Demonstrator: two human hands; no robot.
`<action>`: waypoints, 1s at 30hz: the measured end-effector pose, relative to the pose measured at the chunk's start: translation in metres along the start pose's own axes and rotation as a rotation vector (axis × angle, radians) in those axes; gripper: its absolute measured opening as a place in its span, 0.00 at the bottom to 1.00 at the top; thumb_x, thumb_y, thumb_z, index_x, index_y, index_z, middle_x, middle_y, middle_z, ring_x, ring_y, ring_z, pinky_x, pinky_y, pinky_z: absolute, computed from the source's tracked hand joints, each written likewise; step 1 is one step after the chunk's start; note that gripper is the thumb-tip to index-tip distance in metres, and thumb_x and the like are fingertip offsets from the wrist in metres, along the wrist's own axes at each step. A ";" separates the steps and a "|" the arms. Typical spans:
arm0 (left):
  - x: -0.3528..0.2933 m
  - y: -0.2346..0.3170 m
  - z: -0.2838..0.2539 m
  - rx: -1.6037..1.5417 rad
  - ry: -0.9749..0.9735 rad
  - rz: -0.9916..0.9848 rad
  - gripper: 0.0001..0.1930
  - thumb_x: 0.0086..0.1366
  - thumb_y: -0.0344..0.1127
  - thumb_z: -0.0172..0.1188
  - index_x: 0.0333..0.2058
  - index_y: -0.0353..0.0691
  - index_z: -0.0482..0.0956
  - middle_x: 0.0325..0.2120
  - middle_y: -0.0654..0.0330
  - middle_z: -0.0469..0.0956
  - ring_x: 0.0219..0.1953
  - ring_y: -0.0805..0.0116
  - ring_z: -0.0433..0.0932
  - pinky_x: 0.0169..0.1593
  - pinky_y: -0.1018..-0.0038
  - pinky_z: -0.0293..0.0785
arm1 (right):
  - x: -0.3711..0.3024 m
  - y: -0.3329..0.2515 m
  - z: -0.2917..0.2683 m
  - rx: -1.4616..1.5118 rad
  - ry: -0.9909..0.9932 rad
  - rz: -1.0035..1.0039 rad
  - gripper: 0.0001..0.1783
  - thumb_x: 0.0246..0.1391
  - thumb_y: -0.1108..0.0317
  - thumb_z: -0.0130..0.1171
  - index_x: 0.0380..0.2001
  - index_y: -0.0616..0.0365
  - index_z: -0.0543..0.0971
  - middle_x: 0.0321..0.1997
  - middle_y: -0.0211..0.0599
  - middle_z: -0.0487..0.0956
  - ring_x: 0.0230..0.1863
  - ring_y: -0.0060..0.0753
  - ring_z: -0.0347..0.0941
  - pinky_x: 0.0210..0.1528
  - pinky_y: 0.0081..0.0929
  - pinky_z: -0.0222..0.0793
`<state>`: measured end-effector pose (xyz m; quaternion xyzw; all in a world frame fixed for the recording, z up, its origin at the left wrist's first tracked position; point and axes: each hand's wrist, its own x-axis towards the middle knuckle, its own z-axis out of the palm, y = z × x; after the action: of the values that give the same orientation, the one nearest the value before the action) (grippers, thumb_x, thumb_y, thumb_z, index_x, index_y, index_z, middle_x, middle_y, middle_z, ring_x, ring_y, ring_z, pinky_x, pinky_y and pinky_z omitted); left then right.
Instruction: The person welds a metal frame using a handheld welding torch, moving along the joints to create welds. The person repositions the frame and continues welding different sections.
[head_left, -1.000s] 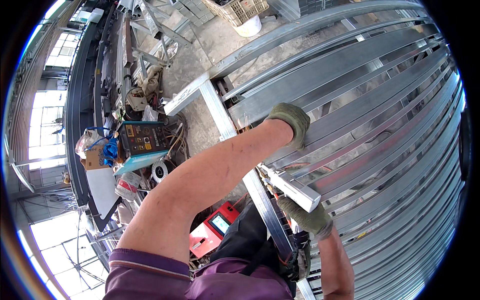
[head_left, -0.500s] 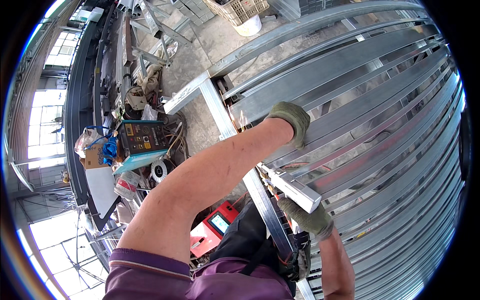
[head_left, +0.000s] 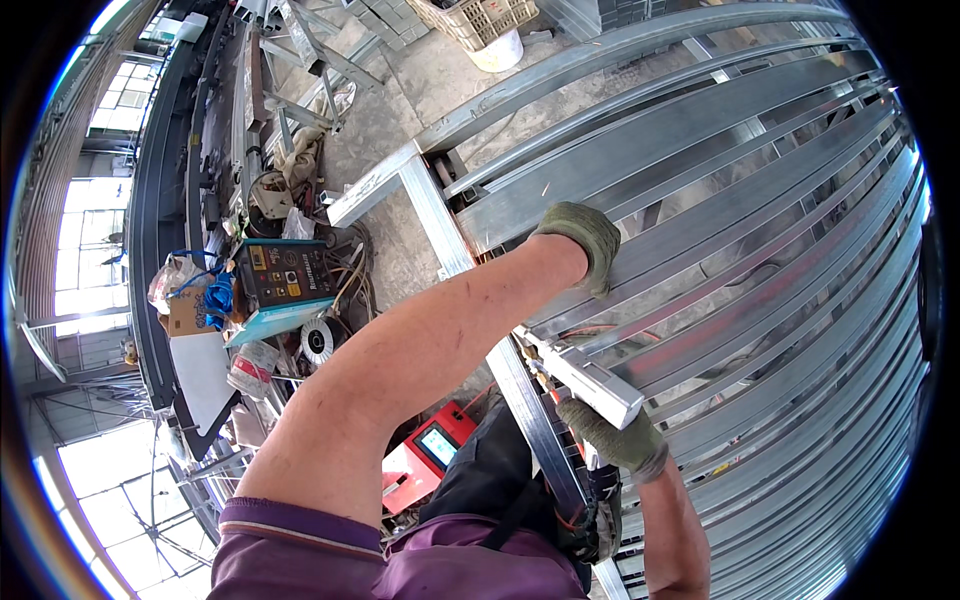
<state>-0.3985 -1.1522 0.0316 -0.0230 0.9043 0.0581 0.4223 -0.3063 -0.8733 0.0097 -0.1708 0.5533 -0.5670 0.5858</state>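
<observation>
Both hands wear olive-green gloves. My left hand is curled over a flat galvanized metal bar near its left end, most of its fingers turned away from view. Close to my body, my right hand grips a white welding torch, whose narrow nozzle end points up and left toward the bar ends. The left ends of the bars meet a galvanized frame tube. My left forearm crosses over that tube and hides part of the joint.
Many parallel bars fill the frame to the right, with gaps between them. At left stands a teal and black welding machine with cables beside it. A red box with a screen sits by my legs. A plastic crate lies beyond the frame.
The bright sparks near the frame tube, left of my left glove, are mostly gone; a small streak now shows above the glove. Both hands and the torch have hardly moved.
</observation>
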 end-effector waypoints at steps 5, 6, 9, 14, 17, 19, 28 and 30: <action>-0.002 0.002 -0.005 -0.007 -0.010 0.000 0.30 0.65 0.64 0.74 0.55 0.48 0.94 0.51 0.53 0.93 0.55 0.47 0.91 0.57 0.52 0.87 | -0.002 0.001 -0.002 0.044 -0.014 0.041 0.29 0.70 0.64 0.77 0.68 0.63 0.82 0.52 0.34 0.90 0.49 0.21 0.85 0.50 0.28 0.84; -0.003 0.002 -0.006 -0.013 -0.015 -0.002 0.30 0.65 0.64 0.74 0.55 0.48 0.94 0.51 0.53 0.93 0.55 0.47 0.91 0.57 0.52 0.87 | -0.002 0.000 -0.002 0.036 -0.014 0.052 0.29 0.70 0.63 0.77 0.68 0.63 0.82 0.52 0.33 0.90 0.49 0.21 0.84 0.50 0.28 0.84; -0.003 0.001 -0.005 -0.020 -0.021 -0.010 0.30 0.65 0.64 0.74 0.55 0.47 0.94 0.51 0.54 0.93 0.55 0.47 0.91 0.57 0.52 0.87 | -0.004 -0.002 -0.002 0.014 -0.015 0.051 0.29 0.71 0.63 0.76 0.68 0.63 0.82 0.51 0.32 0.90 0.48 0.20 0.84 0.49 0.27 0.83; -0.003 0.002 -0.005 -0.012 -0.007 -0.007 0.30 0.65 0.64 0.74 0.54 0.47 0.94 0.51 0.54 0.93 0.55 0.47 0.91 0.58 0.53 0.87 | -0.005 -0.001 -0.004 -0.005 -0.024 0.029 0.29 0.71 0.63 0.76 0.69 0.63 0.82 0.53 0.33 0.90 0.49 0.20 0.84 0.49 0.27 0.83; -0.003 0.002 -0.006 -0.011 -0.017 -0.014 0.30 0.66 0.64 0.74 0.54 0.46 0.94 0.51 0.54 0.93 0.55 0.48 0.91 0.58 0.53 0.87 | -0.005 0.002 -0.004 -0.027 -0.018 -0.034 0.30 0.70 0.63 0.77 0.70 0.62 0.82 0.54 0.33 0.90 0.50 0.21 0.84 0.50 0.27 0.83; -0.003 0.002 -0.006 -0.009 -0.016 -0.017 0.30 0.66 0.64 0.74 0.54 0.47 0.94 0.51 0.54 0.93 0.55 0.48 0.91 0.58 0.53 0.87 | -0.005 0.006 -0.005 -0.049 -0.021 -0.054 0.30 0.70 0.63 0.77 0.70 0.62 0.82 0.55 0.34 0.90 0.50 0.21 0.84 0.51 0.27 0.83; -0.002 0.002 -0.006 -0.018 -0.030 -0.020 0.31 0.66 0.65 0.73 0.54 0.46 0.94 0.51 0.54 0.93 0.54 0.47 0.91 0.57 0.52 0.87 | -0.007 0.005 -0.006 -0.133 -0.030 -0.075 0.30 0.70 0.63 0.77 0.69 0.64 0.81 0.55 0.35 0.90 0.51 0.21 0.84 0.52 0.28 0.83; -0.002 0.003 -0.007 -0.022 -0.029 -0.021 0.31 0.66 0.65 0.73 0.54 0.46 0.94 0.51 0.53 0.93 0.54 0.47 0.91 0.57 0.52 0.87 | -0.008 0.005 -0.007 -0.132 -0.037 -0.074 0.30 0.70 0.64 0.77 0.69 0.64 0.81 0.55 0.35 0.90 0.52 0.21 0.84 0.53 0.28 0.83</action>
<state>-0.4030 -1.1502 0.0384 -0.0363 0.8972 0.0640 0.4355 -0.3079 -0.8619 0.0072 -0.2399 0.5718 -0.5474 0.5620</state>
